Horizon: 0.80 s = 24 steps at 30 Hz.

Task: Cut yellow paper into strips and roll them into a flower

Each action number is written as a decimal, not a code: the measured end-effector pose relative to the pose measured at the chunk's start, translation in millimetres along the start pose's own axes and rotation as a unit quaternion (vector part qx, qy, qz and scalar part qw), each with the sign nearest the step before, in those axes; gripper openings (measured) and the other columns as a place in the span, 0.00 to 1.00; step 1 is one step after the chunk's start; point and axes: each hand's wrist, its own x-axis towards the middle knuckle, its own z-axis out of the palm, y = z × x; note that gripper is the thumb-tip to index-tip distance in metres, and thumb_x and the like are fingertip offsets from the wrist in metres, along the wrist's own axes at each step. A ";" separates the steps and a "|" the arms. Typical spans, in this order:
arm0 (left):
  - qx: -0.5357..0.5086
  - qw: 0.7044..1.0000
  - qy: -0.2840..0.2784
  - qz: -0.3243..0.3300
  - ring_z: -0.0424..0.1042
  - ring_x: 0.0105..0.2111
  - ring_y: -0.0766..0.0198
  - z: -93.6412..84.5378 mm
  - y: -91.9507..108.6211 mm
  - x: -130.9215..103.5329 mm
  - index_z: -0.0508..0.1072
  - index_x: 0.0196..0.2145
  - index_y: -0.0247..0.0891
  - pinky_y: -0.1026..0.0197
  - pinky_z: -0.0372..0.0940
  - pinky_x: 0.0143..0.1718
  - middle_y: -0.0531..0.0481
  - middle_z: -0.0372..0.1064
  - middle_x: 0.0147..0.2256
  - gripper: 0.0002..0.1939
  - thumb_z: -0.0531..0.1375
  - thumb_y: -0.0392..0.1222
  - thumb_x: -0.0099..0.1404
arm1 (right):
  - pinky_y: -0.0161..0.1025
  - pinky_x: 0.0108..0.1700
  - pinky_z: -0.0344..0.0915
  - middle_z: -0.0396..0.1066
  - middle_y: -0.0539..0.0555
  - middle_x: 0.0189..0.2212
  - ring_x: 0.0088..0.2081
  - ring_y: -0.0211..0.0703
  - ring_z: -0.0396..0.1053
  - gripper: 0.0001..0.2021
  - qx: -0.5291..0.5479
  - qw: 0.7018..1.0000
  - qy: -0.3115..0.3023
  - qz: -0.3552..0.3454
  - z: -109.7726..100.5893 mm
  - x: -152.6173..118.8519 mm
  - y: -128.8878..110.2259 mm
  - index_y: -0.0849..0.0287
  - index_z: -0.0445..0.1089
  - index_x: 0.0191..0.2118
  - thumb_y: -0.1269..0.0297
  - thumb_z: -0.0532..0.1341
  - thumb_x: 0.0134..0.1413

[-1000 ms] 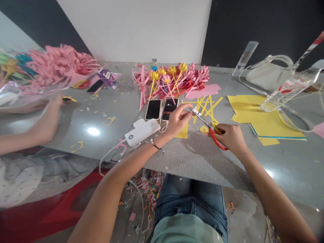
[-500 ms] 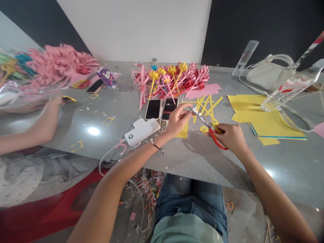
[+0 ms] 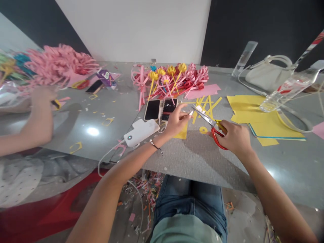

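My right hand (image 3: 235,136) grips a pair of scissors (image 3: 211,123) with red and yellow handles, the blades pointing toward my left hand. Between the fingertips of my left hand (image 3: 177,118) is a small white piece (image 3: 190,113), perhaps paper or tape; it is too small to tell. The blade tips are just right of it, apart from the fingers. Yellow paper strips (image 3: 209,106) lie crossed behind the blades. A small yellow ring (image 3: 203,130) lies below the scissors, and a yellow paper piece (image 3: 182,131) is partly under my left hand.
Two phones (image 3: 152,109) and a white power bank (image 3: 141,132) lie left of my hand. Paper flowers (image 3: 172,79) are heaped behind. At right are yellow sheets (image 3: 248,104), a plastic bottle (image 3: 286,89) and a white bag (image 3: 263,76). A co-worker's hands (image 3: 44,98) work at left.
The scissors and my right hand have shifted slightly right and down, the blade tips drawing off from my left fingers. My left hand stays nearly in place. The co-worker's hands have moved left.
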 end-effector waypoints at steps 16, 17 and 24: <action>0.323 0.939 -0.067 0.098 0.72 0.53 0.48 5.9 -37.1 79.4 0.84 0.36 0.43 0.41 0.58 0.59 0.46 0.83 0.43 0.06 0.65 0.40 0.67 | 0.40 0.33 0.46 0.81 0.56 0.35 0.37 0.52 0.77 0.20 -0.110 0.990 0.029 -0.087 10.5 -0.3 79.9 0.57 0.77 0.42 0.44 0.63 0.60; 0.280 0.954 -0.070 0.084 0.73 0.50 0.50 7.4 -31.3 80.5 0.84 0.36 0.43 0.43 0.60 0.58 0.46 0.83 0.42 0.07 0.64 0.42 0.69 | 0.40 0.33 0.47 0.81 0.56 0.35 0.37 0.52 0.77 0.19 -0.109 0.988 0.030 -0.101 10.8 1.1 81.6 0.57 0.77 0.43 0.45 0.63 0.60; -0.012 0.979 -0.185 -0.088 0.73 0.38 0.61 15.5 3.6 57.7 0.80 0.34 0.40 0.56 0.64 0.43 0.48 0.78 0.36 0.13 0.64 0.52 0.68 | 0.41 0.33 0.49 0.80 0.53 0.32 0.37 0.49 0.77 0.17 -0.124 0.977 0.039 -0.169 18.7 5.7 84.8 0.57 0.77 0.42 0.48 0.63 0.61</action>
